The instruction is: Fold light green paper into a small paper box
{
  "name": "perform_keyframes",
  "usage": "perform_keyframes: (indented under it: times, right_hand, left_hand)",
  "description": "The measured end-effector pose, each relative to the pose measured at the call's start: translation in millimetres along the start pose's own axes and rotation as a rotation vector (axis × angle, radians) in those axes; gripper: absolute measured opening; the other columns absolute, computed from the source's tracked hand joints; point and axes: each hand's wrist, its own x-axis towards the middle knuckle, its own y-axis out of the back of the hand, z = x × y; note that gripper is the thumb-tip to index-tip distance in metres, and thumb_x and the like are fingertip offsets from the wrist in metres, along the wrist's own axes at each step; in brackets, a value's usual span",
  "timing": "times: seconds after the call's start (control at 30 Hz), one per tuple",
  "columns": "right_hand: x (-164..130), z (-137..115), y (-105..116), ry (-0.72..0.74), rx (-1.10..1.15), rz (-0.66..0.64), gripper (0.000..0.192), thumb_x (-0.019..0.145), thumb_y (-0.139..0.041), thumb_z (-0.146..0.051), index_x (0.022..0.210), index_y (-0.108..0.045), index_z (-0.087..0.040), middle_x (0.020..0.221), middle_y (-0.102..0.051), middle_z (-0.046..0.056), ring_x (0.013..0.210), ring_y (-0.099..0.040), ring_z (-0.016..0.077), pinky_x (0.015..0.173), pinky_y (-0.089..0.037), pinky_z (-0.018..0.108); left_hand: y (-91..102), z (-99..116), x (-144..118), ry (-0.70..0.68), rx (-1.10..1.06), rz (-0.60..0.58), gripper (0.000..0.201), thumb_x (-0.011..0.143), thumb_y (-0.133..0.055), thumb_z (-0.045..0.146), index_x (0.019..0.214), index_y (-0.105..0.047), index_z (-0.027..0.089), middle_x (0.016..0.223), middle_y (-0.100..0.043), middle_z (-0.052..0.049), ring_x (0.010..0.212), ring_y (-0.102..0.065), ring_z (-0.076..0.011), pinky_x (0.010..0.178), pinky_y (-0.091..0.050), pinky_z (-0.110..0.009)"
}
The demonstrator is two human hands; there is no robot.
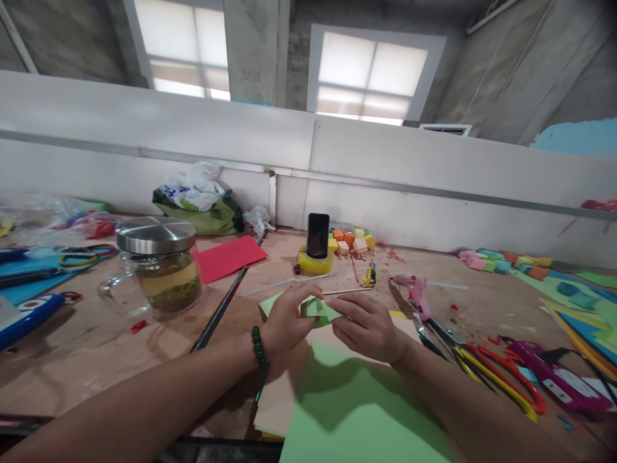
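Note:
Between my two hands is a small folded piece of green paper (315, 307). My left hand (292, 319), with a dark green bead bracelet (259, 347) at the wrist, pinches its left side. The fingers of my right hand (369, 323) are closed on its right side. Below them lies a large light green sheet (357, 411) on top of peach-coloured sheets (279, 399). Just beyond my fingers a thin wooden stick (354, 291) rests on the table. Part of the folded paper is hidden by my fingers.
On the left stand a lidded glass mug (166, 276) and red paper (231, 258). A phone (318, 236) leans upright on a yellow tape roll (315, 262), near small paper cubes (359, 245). To the right lie a pink glue gun (419, 296), scissors (501, 379) and a purple glue gun (559, 379).

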Motion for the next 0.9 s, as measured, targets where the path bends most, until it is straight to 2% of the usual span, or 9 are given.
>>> perform_keyframes:
  times: [0.17, 0.33, 0.4, 0.47, 0.53, 0.63, 0.73, 0.9]
  right_hand:
    - [1, -1, -2, -0.045, 0.005, 0.013, 0.015, 0.079, -0.058, -0.006, 0.071, -0.057, -0.019, 0.092, -0.072, 0.007, 0.083, -0.064, 0.0177, 0.07, -0.057, 0.029]
    - [2, -6, -5, -0.11, -0.007, 0.048, 0.016, 0.078, -0.06, -0.005, 0.071, -0.056, -0.02, 0.093, -0.07, 0.007, 0.077, -0.063, 0.0162, 0.066, -0.057, 0.028]
    - [3, -7, -6, -0.109, -0.018, 0.046, 0.016, 0.078, -0.06, -0.006, 0.071, -0.056, -0.02, 0.094, -0.071, 0.007, 0.078, -0.064, 0.0167, 0.067, -0.057, 0.029]
    - [3, -7, -5, -0.097, -0.034, 0.048, 0.016, 0.078, -0.058, -0.006, 0.071, -0.056, -0.02, 0.094, -0.071, 0.007, 0.082, -0.064, 0.0175, 0.07, -0.057, 0.03]
    - [4, -6, -4, -0.076, -0.043, 0.044, 0.018, 0.079, -0.057, -0.006, 0.069, -0.056, -0.02, 0.094, -0.071, 0.007, 0.085, -0.064, 0.0181, 0.074, -0.057, 0.032]
    - [5, -4, -3, -0.044, -0.03, 0.02, 0.02, 0.08, -0.056, -0.006, 0.065, -0.055, -0.021, 0.095, -0.07, 0.006, 0.087, -0.064, 0.0181, 0.075, -0.056, 0.032]
    - [3, -2, -3, -0.04, 0.007, -0.021, 0.019, 0.079, -0.055, -0.005, 0.067, -0.055, -0.02, 0.1, -0.069, 0.008, 0.088, -0.064, 0.0184, 0.072, -0.056, 0.031]
    - [-1, 0, -5, -0.092, 0.099, -0.036, 0.014, 0.078, -0.055, -0.005, 0.072, -0.056, -0.018, 0.104, -0.066, 0.01, 0.085, -0.062, 0.0174, 0.07, -0.056, 0.03]
  left_hand:
    - [4.3, 0, -2, -0.02, 0.216, -0.026, 0.038, 0.063, -0.054, 0.0, 0.092, -0.066, 0.021, 0.086, -0.071, -0.001, 0.08, -0.063, -0.0192, 0.074, -0.048, -0.03]
    - [4.9, 3, -3, -0.027, 0.247, -0.035, 0.046, 0.066, -0.051, 0.002, 0.104, -0.067, 0.023, 0.106, -0.072, -0.004, 0.097, -0.064, -0.0213, 0.087, -0.048, -0.033]
    - [4.9, 6, -3, 0.0, 0.258, -0.039, 0.046, 0.067, -0.05, 0.003, 0.106, -0.066, 0.023, 0.103, -0.072, -0.003, 0.093, -0.065, -0.021, 0.085, -0.049, -0.033]
    - [4.7, 9, -3, 0.036, 0.274, -0.058, 0.043, 0.069, -0.048, 0.005, 0.105, -0.064, 0.022, 0.093, -0.072, -0.003, 0.083, -0.064, -0.0203, 0.078, -0.05, -0.032]
    - [4.1, 10, -3, 0.023, 0.25, -0.079, 0.042, 0.069, -0.047, 0.005, 0.104, -0.063, 0.021, 0.09, -0.071, -0.003, 0.084, -0.064, -0.0204, 0.077, -0.05, -0.032]
    - [2.9, 6, -2, -0.065, 0.16, -0.094, 0.043, 0.065, -0.051, 0.002, 0.101, -0.063, 0.022, 0.105, -0.067, -0.005, 0.099, -0.061, -0.0213, 0.086, -0.049, -0.033]
    - [2.4, -1, -2, -0.11, 0.167, -0.057, 0.039, 0.062, -0.06, 0.003, 0.095, -0.066, 0.022, 0.115, -0.063, -0.007, 0.107, -0.058, -0.0242, 0.093, -0.047, -0.037]
    - [1.5, -5, -1, -0.172, 0.192, -0.009, 0.033, 0.06, -0.061, 0.0, 0.083, -0.07, 0.021, 0.097, -0.068, -0.006, 0.094, -0.062, -0.0228, 0.088, -0.047, -0.038]
